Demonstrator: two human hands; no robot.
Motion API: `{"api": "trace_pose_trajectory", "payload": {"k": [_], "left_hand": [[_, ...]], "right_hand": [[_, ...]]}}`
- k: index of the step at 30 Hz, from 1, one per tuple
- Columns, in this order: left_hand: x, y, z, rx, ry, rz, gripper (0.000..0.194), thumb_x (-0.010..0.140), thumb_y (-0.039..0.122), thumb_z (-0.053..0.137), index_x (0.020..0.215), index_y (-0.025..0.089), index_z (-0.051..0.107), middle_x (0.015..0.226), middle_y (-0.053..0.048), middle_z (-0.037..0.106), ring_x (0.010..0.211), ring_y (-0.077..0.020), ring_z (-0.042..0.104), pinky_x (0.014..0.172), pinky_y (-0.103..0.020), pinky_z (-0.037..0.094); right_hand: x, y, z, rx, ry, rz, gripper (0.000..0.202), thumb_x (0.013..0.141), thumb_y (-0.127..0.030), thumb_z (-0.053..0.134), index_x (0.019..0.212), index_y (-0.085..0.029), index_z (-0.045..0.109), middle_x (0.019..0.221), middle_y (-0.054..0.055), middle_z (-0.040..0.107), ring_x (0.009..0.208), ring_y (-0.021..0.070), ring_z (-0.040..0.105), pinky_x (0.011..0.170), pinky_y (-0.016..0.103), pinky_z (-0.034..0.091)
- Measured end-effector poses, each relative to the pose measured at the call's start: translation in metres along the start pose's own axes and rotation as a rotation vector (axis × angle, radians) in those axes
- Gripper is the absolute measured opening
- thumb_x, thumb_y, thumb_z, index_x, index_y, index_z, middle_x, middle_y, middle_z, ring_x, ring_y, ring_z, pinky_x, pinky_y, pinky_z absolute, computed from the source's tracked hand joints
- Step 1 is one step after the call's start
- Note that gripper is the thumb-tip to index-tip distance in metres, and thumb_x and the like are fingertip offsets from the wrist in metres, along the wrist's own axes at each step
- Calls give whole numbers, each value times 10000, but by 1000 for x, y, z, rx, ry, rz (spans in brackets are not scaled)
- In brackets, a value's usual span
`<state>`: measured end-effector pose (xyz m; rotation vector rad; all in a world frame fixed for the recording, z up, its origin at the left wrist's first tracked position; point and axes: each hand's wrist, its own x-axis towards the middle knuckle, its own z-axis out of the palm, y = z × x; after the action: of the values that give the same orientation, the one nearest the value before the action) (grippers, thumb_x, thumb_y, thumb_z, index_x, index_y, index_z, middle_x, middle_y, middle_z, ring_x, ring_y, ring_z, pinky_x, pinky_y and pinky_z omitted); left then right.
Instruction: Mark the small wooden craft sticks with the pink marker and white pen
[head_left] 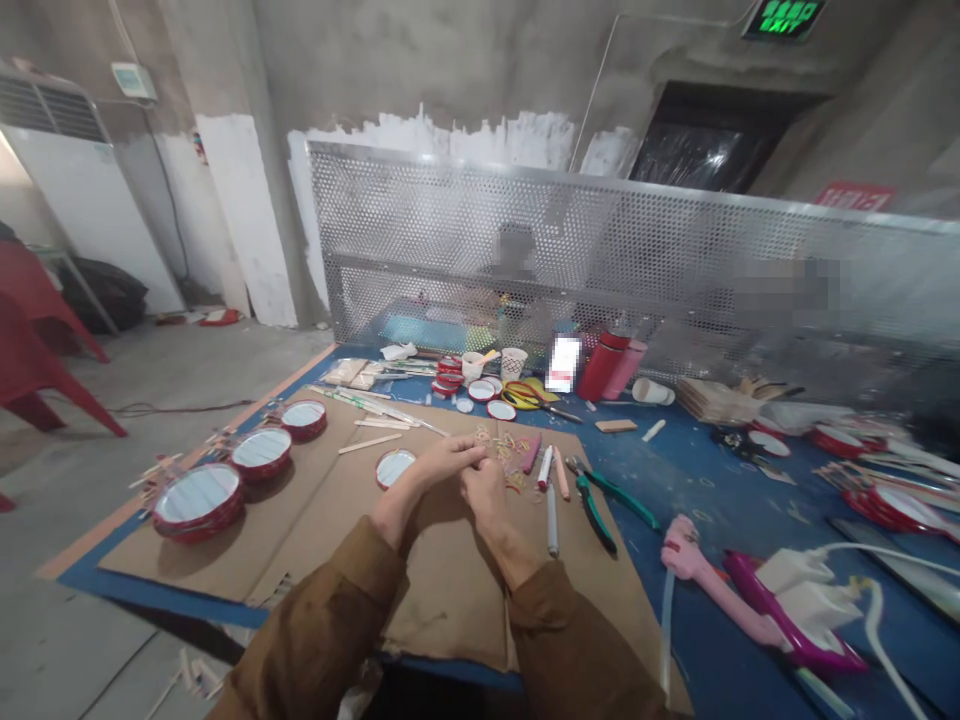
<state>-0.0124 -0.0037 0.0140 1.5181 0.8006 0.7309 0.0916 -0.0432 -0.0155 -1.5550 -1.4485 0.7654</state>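
Note:
My left hand (448,460) and my right hand (486,492) meet over the cardboard sheet (442,590), fingertips closed against each other. Whatever they pinch is too small or hidden to name. Just beyond the fingers lie scattered rubber bands (511,447). A round white disc with a red rim (394,467) rests left of my left hand, partly behind it. Right of my right hand are a red-and-white marker (545,468), a peach-coloured pen (562,474), a grey pen (553,520) and green-handled pliers (600,515).
On the left stand stacked red-rimmed round pieces (199,500) with sticks. Yellow-handled scissors (529,396), a red thermos (604,366) and paper cups (514,362) are at the back. A pink glue gun (720,585) and purple power strip (795,620) lie right. A perforated metal screen (442,230) bounds the table.

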Motion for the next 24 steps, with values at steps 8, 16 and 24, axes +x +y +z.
{"api": "trace_pose_trajectory", "payload": {"k": [8,16,24], "left_hand": [[-11,0,-5,-142,-51,-3,561,596,653,793,720,144,591,630,34,535,589,-85,450,575,-224,342],[-9,-11,-7,-235,-64,74,578,588,650,812,749,125,634,696,6,572,656,-94,482,644,-230,369],[-6,-17,-8,-224,-61,66,527,631,613,789,780,124,662,737,-18,601,671,-111,507,669,-246,389]], "right_hand": [[-2,-13,-10,-65,-19,-35,207,805,-226,535,811,-159,731,715,71,698,667,187,610,621,262,452],[-3,-12,-11,-110,-82,-161,271,828,-273,518,946,-165,738,882,90,742,800,212,643,712,299,500],[-4,-16,-15,-100,-98,-127,301,839,-282,524,966,-119,744,897,99,742,807,214,639,733,314,494]]}}
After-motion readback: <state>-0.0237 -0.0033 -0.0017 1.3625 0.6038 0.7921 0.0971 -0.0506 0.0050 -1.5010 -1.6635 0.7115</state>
